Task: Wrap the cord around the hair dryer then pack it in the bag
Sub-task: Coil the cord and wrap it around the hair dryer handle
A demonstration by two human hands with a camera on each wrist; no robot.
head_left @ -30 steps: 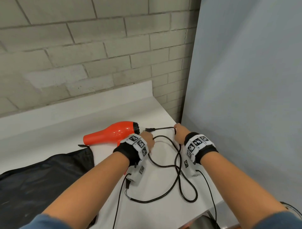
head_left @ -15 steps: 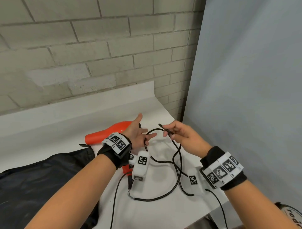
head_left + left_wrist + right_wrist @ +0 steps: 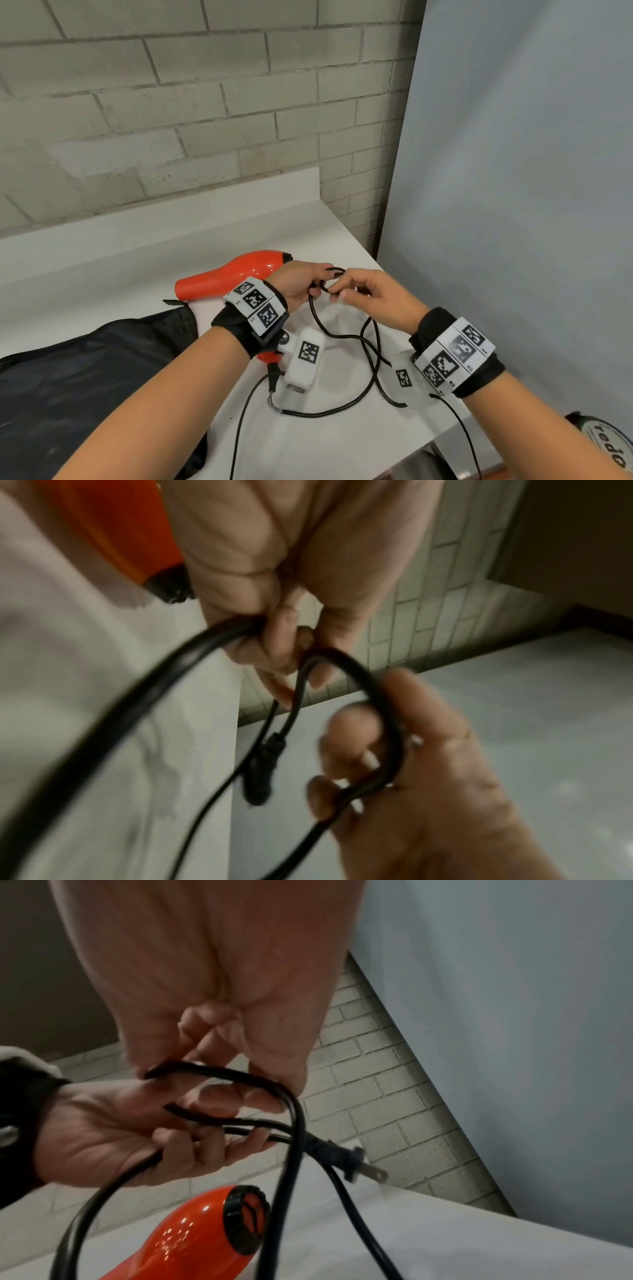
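left hand fingers grip cord | right hand fingers pinch cord loop | writing "redo" partly legible

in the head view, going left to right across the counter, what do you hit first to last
black bag → orange hair dryer → left hand → right hand → grey panel

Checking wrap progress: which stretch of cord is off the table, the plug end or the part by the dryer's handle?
The plug end: both hands hold it looped above the table.
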